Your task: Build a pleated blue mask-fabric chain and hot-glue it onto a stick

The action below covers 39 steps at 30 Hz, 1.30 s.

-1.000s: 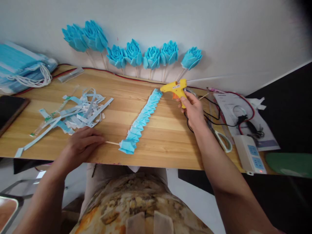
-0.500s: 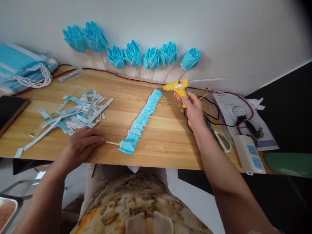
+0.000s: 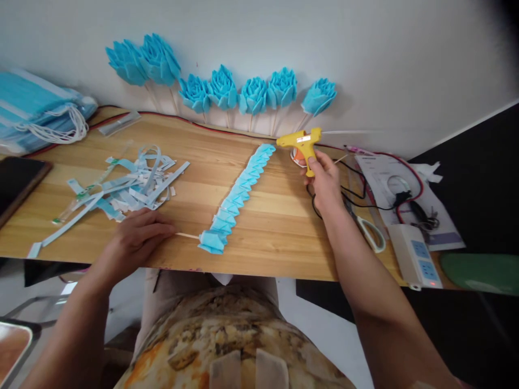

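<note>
My left hand rests at the front of the table, its fingers closed on a thin wooden stick. The stick's other end meets a rolled blue bud at the near end of a pleated blue strip. This strip lies slantwise across the table, its far end up by the glue gun nozzle. My right hand is wrapped round the handle of a yellow glue gun, which points left and has a long clear glue stick out of its back. Whether nozzle and strip touch, I cannot tell.
Blue flowers on sticks lean against the wall. Left are cut strip scraps, blue face masks and a phone. Right are scissors, a power strip, paper and cables.
My right hand has moved the glue gun slightly right. The far end of the pleated strip has shifted a little right and away from me. My left hand stays on the stick.
</note>
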Available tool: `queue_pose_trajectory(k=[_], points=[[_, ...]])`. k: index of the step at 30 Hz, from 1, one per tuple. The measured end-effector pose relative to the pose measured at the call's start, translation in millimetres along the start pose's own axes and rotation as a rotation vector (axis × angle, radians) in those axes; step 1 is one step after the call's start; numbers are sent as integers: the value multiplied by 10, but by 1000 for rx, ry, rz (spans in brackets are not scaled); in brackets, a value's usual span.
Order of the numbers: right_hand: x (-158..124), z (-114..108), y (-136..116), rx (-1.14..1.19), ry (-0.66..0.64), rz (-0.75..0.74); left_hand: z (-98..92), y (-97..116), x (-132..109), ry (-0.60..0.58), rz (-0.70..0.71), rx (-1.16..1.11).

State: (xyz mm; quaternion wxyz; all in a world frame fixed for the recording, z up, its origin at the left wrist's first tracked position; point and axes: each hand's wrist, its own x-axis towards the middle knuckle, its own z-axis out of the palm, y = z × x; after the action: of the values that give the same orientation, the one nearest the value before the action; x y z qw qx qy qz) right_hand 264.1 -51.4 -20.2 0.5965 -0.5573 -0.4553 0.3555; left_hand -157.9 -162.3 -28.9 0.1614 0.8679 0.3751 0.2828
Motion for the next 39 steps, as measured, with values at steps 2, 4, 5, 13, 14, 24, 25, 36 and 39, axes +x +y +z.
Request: queue_pose_trajectory(k=[2,4,5,13,14,24,25,36,39], points=[[10,-8,4,23,17,11,-2,16,14,9,3,-4],[16,-12,15,31,13,14,-2,33,28,28,5,-5],[18,-14,21,33,8,15,-1,39,33,29,2,-1],[25,-43,26,144,17,136,12,-2,17,40,26,26],[22,-42,23,153,24,147,14,-8,16,45,30,28],[61,-57,-19,231,85,218,-7,27,25,19,-25,36],[62,-57,-33,231,89,224,-7,28,25,18,-27,39],[0,48,-103,189,112,265,-45,47,64,-51,-2,66],[-11,65,-123,190,110,258,-48,84,102,-55,-4,65]])
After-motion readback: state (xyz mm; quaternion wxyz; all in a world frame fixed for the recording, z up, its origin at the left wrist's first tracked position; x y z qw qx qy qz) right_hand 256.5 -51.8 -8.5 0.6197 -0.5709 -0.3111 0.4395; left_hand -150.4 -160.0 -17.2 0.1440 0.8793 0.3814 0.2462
